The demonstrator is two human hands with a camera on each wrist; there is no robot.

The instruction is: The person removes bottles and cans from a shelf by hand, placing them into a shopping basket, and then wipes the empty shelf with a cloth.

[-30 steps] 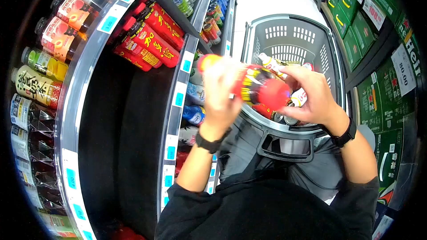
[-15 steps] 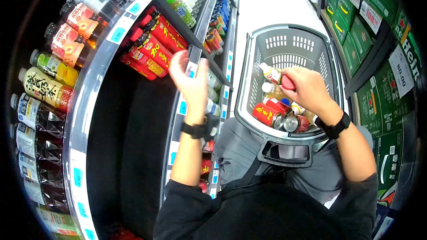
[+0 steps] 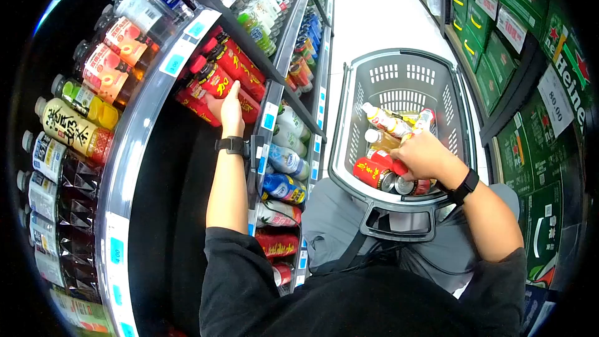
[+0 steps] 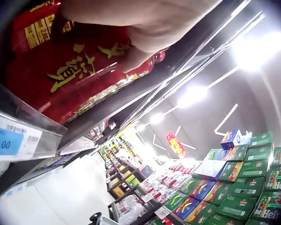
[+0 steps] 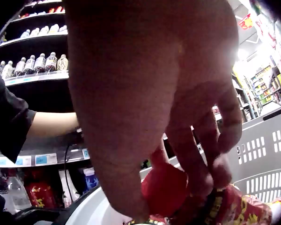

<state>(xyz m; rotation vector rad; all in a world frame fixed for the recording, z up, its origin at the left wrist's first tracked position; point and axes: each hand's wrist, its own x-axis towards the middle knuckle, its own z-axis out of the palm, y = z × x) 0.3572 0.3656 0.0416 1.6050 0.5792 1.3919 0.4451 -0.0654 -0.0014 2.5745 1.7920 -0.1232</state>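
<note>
At the shelf, my left hand (image 3: 228, 112) grips one of the red drink bottles (image 3: 212, 78), its thumb lying along the label. The left wrist view shows that red bottle (image 4: 75, 70) close up, with yellow characters under the hand. My right hand (image 3: 430, 156) reaches down into the grey shopping basket (image 3: 458, 106). Its thumb and fingers pinch the red cap (image 5: 165, 190) of another red bottle, whose body is mostly hidden by the hand in the head view. Beside it lie red cans (image 3: 373, 173), a clear-capped bottle (image 3: 380, 140) and a white-capped bottle (image 3: 387, 120).
A curved shelf edge (image 3: 143, 118) with price tags runs along the left, with rows of bottled drinks (image 3: 75, 125) behind it. Lower shelves hold more bottles (image 3: 284, 187). Green beer cartons (image 3: 524, 168) are stacked on the right. The basket stands in front of the person's knees.
My left hand has let go of the red bottle that both hands held and moved left to the shelf bottles. My right hand has lowered that bottle into the basket.
</note>
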